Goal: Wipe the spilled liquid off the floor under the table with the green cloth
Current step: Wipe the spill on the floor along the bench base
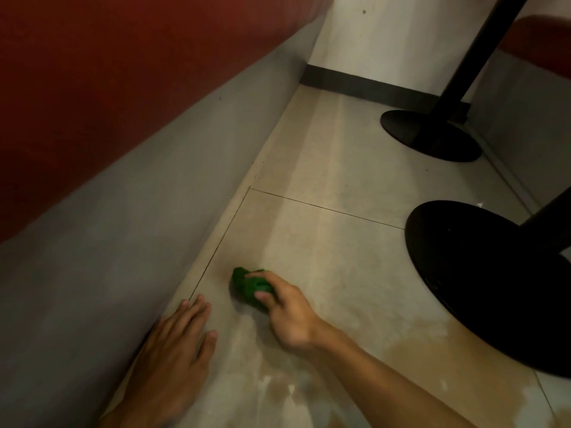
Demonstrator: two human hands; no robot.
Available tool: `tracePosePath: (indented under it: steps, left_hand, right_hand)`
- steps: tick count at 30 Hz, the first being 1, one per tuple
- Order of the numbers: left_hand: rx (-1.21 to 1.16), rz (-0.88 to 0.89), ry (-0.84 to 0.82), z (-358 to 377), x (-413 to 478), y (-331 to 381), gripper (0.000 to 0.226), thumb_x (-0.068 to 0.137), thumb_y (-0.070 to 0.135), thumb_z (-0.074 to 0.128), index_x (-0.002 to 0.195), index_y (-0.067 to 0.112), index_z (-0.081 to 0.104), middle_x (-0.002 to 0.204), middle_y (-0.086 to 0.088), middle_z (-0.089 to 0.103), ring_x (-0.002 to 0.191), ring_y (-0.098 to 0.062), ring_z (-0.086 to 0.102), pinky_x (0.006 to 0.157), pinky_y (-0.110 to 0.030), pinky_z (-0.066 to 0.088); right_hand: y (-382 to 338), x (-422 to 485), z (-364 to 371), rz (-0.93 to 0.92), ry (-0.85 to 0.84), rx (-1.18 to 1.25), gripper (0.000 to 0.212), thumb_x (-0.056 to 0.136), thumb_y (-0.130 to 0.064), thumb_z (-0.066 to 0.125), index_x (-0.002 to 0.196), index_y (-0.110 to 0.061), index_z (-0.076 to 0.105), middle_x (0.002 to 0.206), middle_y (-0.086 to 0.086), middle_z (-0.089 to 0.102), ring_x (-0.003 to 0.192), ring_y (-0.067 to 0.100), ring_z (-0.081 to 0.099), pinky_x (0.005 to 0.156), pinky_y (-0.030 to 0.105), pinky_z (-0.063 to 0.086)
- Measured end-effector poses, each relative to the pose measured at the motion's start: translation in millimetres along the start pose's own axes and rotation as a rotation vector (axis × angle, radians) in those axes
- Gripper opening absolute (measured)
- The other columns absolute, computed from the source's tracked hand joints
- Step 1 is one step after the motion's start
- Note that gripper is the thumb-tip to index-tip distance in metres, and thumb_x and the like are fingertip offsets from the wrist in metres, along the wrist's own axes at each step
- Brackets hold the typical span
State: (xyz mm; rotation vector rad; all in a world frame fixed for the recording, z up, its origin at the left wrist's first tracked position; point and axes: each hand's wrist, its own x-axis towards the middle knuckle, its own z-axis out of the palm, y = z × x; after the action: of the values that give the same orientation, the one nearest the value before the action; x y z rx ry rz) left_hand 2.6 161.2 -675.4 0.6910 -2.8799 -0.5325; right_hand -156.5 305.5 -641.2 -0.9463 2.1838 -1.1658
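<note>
1. Closest to us, the spilled liquid (398,350) shows as brownish wet patches on the pale tiled floor (340,168). They spread from the bottom edge toward the nearer table base (482,288) (blotchy edges, pale gaps inside).
2. The left hand (174,344) lies flat on the floor, palm down, with the fingers straight and close together and the thumb out to the side. It holds nothing. Its outer edge sits right against the grey bench base (123,242).
3. The right hand (285,313) comes in from the lower right on a bare forearm. Its fingers and thumb curl round the green cloth (245,284), clamped on it and pressing it to the floor.
4. The green cloth is bunched into a wad on the floor, just ahead and to the right of the left fingertips, and it is not touching that hand. It is near a tile joint (216,245). We cannot tell if the tile under it is wet.
5. The nearer table base is a black round disc at the right, well apart from both hands. Its black post (547,217) runs out of frame.
6. Farther on we see the farther table base (429,134), also a black disc.
7. On the left, a red seat cushion (108,72) sits above the grey bench base.
8. At the far end, a white wall (386,41) meets the floor with dark skirting (370,84).
</note>
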Motion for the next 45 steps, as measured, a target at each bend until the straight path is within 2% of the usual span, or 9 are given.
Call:
tracePosePath:
  steps: [2,5,10,13,19,29,35,41,45]
  left_hand:
    - [-0.022,-0.001,0.013,-1,0,0,0.073,0.082,0.059,0.013,0.141,0.028,0.043,0.149,0.02,0.029,0.137,0.003,0.02,0.113,-0.026,0.012]
    - [-0.039,-0.005,-0.013,-4,-1,2,0.079,0.079,0.062,0.004,0.146,0.031,0.034,0.151,0.023,0.018,0.138,0.006,0.009,0.116,-0.027,0.007]
    - [-0.041,-0.021,-0.024,-2,-3,2,0.08,0.079,0.062,0.003,0.147,0.03,0.032,0.151,0.022,0.015,0.139,0.004,0.008,0.117,-0.029,0.008]
    - [-0.046,-0.023,-0.046,-1,-2,2,0.083,0.077,0.063,0.001,0.148,0.029,0.028,0.152,0.021,0.014,0.14,0.004,0.006,0.119,-0.03,0.008]
    - [-0.048,-0.023,-0.051,0,-1,0,0.083,0.078,0.064,0.002,0.148,0.027,0.03,0.152,0.02,0.016,0.141,0.002,0.008,0.119,-0.031,0.009]
    - [-0.049,-0.023,-0.063,-1,1,-2,0.084,0.076,0.063,-0.003,0.149,0.031,0.024,0.151,0.024,0.008,0.138,0.006,0.001,0.118,-0.028,0.004]
    - [-0.069,0.049,-0.082,3,1,-16,0.079,0.082,0.054,-0.007,0.15,0.028,0.022,0.15,0.026,0.008,0.139,0.007,0.001,0.117,-0.023,0.005]
    - [-0.098,0.026,-0.064,1,-1,-9,0.079,0.081,0.056,-0.005,0.149,0.028,0.024,0.152,0.024,0.009,0.139,0.006,0.002,0.117,-0.024,0.003]
    - [-0.085,0.026,-0.052,2,0,-9,0.08,0.082,0.055,-0.003,0.148,0.025,0.028,0.15,0.023,0.01,0.139,0.004,0.005,0.118,-0.027,0.006]
  right_hand:
    - [1,-5,-14,0.05,0.174,0.243,0.024,0.096,-0.014,0.049,0.11,-0.03,0.061,0.106,-0.001,0.066,0.101,0.014,0.061,0.093,0.031,0.048]
    - [11,-16,-60,0.061,0.43,0.268,0.028,0.095,0.004,0.047,0.11,-0.017,0.058,0.1,0.001,0.064,0.086,0.001,0.061,0.081,0.014,0.046]
    - [66,-51,-146,0.284,0.741,-0.144,0.035,0.098,-0.004,0.042,0.128,-0.021,0.052,0.127,0.006,0.053,0.115,0.023,0.051,0.1,0.037,0.042]
    - [96,-60,-155,0.482,0.669,-0.375,0.037,0.099,-0.01,0.042,0.135,-0.016,0.046,0.136,0.013,0.045,0.121,0.03,0.045,0.105,0.041,0.035]
    - [83,-49,-97,0.48,0.575,-0.479,0.043,0.096,-0.013,0.047,0.139,-0.014,0.042,0.151,0.012,0.031,0.138,0.031,0.031,0.115,0.042,0.028]
    - [-5,-9,34,0.083,0.223,-0.358,0.044,0.094,-0.023,0.053,0.137,-0.023,0.044,0.156,0.007,0.023,0.141,0.028,0.027,0.116,0.031,0.023]
    - [-8,-19,31,-0.146,-0.079,-0.521,0.052,0.092,-0.015,0.056,0.141,-0.023,0.04,0.156,0.008,0.024,0.141,0.029,0.029,0.115,0.033,0.026]
    - [12,-11,-5,0.008,0.113,-0.509,0.046,0.094,-0.023,0.054,0.138,-0.023,0.043,0.155,0.003,0.027,0.139,0.025,0.031,0.111,0.031,0.031]
    - [5,-30,21,-0.094,0.034,-0.493,0.046,0.095,-0.031,0.054,0.139,-0.024,0.045,0.156,0.005,0.027,0.143,0.023,0.026,0.115,0.026,0.021]
